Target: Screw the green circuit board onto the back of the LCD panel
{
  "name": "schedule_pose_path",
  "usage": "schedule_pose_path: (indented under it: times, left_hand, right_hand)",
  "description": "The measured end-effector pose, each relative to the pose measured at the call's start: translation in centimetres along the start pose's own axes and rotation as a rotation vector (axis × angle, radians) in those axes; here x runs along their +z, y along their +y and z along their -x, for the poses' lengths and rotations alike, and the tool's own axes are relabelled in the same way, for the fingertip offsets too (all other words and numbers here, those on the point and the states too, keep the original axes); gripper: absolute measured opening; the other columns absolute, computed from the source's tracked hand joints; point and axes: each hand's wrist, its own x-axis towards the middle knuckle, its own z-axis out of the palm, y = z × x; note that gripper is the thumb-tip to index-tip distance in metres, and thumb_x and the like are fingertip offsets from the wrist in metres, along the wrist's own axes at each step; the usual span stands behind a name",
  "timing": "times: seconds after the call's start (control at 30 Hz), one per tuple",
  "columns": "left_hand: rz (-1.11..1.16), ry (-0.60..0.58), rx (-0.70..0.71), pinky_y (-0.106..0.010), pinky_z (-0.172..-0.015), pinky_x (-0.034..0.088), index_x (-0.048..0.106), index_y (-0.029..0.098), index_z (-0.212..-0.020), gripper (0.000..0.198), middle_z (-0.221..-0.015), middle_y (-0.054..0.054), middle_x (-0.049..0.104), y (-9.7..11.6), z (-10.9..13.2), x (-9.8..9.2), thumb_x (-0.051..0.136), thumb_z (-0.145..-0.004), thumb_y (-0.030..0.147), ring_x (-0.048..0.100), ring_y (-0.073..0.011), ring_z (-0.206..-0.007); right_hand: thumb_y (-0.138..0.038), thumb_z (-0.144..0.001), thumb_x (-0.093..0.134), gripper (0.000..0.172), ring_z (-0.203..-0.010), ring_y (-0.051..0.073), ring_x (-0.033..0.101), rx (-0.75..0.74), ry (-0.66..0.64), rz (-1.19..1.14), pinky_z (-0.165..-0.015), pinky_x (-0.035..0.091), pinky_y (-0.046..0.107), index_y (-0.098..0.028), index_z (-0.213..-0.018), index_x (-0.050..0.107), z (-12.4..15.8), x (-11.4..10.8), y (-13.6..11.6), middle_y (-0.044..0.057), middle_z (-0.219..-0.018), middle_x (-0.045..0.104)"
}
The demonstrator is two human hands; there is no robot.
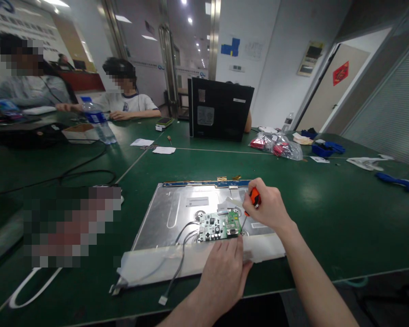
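My right hand (267, 204) is closed around the orange-and-black handle of a screwdriver (255, 196). Its thin shaft slants down to the right edge of a green circuit board (209, 227); the tip is too small to make out. The board sits on the silvery back of a flat display panel (157, 218). My left hand (223, 265) lies with fingers stretched forward over the panel's whitish strip (150, 268), fingertips at the board's near edge. From the board's left side, thin dark cables (182, 254) run to a white plug (162, 300) near the table edge.
Beyond the panel stands a black computer case (221, 109). A water bottle (98, 120), papers (163, 150) and a bag of red items (276, 145) lie around the green table (327, 204). Two people sit at the far left. Blue gloves (327, 148) rest at right.
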Motion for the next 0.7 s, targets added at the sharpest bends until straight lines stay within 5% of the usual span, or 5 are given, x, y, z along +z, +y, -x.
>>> schedule_pose_path:
  times: [0.7]
  left_hand:
    - [0.019,-0.004,-0.004,-0.041,-0.078,0.046,0.046,0.007,-0.121,0.037,-0.094,-0.012,0.059,0.03,0.09,-0.02,0.046,-0.088,0.025,0.055,-0.0266,-0.089]
  right_hand:
    - [-0.022,-0.082,0.05,0.006,-0.047,0.009,0.048,-0.029,-0.031,0.04,-0.048,0.033,0.02,-0.021,-0.082,0.044,0.21,-0.19,-0.46,-0.006,-0.059,0.048]
